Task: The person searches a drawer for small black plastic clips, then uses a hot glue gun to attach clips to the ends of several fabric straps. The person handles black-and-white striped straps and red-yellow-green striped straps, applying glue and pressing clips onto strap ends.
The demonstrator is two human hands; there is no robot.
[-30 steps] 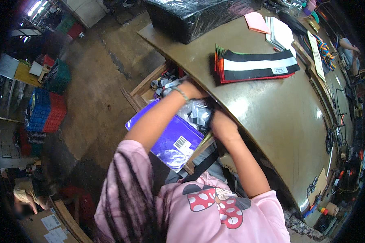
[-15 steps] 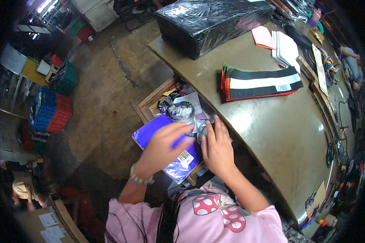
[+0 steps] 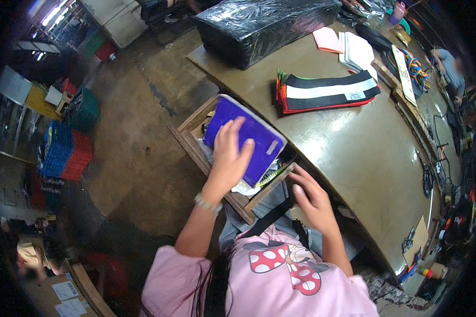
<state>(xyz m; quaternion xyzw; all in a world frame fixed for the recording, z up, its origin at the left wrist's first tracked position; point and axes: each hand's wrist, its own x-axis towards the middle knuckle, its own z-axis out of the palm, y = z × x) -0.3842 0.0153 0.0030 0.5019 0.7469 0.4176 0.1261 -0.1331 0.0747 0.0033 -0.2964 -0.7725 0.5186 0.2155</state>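
Note:
A purple book (image 3: 251, 150) with a clear, shiny cover lies in an open wooden drawer (image 3: 191, 150), over most of its contents. My left hand (image 3: 230, 156) rests on the book with its fingers apart, the thumb lying toward the book's middle. By the drawer's near right corner is my right hand (image 3: 313, 198), its fingertips at the wooden edge, thumb apart, nothing seen in it. Beneath the book a yellow-green item (image 3: 269, 175) and some white paper (image 3: 244, 188) peek out; the rest is hidden.
The drawer juts from a large brown table (image 3: 349, 174). On it lie a stack of striped black-and-white fabric pieces (image 3: 328, 92), a black plastic-wrapped bundle (image 3: 259, 31), and pink and white papers (image 3: 354, 50). Blue and red crates (image 3: 63, 150) stand at left. Another person (image 3: 449, 68) is at far right.
The book has moved from over the drawer's near side to inside it, covering the loose items. My left hand went along with it; my right hand drew back to the drawer's near corner.

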